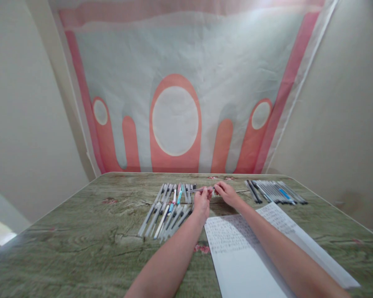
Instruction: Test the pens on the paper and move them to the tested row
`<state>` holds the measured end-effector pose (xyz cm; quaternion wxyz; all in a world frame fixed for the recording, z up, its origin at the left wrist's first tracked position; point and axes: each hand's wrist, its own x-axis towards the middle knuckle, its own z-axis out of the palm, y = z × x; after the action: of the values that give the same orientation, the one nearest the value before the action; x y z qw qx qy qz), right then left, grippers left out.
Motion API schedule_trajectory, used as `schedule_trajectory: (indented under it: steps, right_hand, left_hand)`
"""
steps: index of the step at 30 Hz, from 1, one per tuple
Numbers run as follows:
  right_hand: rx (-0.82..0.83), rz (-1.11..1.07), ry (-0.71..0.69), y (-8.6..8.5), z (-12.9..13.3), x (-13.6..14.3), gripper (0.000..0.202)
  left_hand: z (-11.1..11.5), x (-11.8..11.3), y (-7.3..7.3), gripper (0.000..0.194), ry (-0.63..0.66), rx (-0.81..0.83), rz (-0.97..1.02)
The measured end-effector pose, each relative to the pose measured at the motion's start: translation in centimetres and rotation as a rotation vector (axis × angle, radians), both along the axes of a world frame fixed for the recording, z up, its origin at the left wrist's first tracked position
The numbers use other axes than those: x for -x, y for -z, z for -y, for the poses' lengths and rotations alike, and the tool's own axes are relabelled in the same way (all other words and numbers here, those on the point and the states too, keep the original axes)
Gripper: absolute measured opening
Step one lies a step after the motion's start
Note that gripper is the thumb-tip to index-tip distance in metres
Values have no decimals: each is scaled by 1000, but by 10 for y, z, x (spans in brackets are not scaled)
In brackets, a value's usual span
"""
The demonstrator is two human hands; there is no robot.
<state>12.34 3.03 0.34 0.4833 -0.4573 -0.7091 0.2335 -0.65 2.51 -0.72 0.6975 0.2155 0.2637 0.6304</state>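
Observation:
A slim grey pen (196, 190) is held level above the table by my left hand (202, 200), its fingers closed round the barrel. At the pen's right end, the fingertips of my right hand (225, 192) are pinched together; whether they grip the pen's end or its cap is too small to tell. Just left of my left hand lie two rows of pens (157, 213), mostly clear and grey, with a few white and light-blue ones among them. My left wrist covers part of the nearer row.
Under my right forearm lies an open notebook (233, 244) with handwritten lines. Another row of pens (272, 191), including a blue one, sits at the right back. The wood-patterned table (81, 248) ends at a wall hanging (174, 49) in pink and grey.

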Motion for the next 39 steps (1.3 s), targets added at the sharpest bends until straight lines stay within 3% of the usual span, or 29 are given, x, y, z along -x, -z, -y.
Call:
schedule_trajectory:
  steps: [9, 15, 20, 27, 33, 39]
  right_hand:
    - [3, 13, -16, -2, 2, 1, 31]
    - [53, 3, 22, -1, 2, 1, 44]
    - [14, -5, -6, -1, 1, 0, 33]
    - [52, -16, 10, 0, 0, 0, 44]
    - [6, 11, -15, -2, 3, -1, 30]
    - [48, 0, -15, -3, 5, 1, 41]
  left_hand:
    - [3, -1, -3, 8, 3, 1, -5]
    - [6, -2, -5, 9, 23, -18, -18]
    - [4, -2, -3, 7, 10, 1, 3]
    - [6, -2, -5, 7, 25, 4, 13]
    - [5, -3, -5, 6, 24, 24, 20]
    - [6, -3, -4, 5, 53, 14, 22]
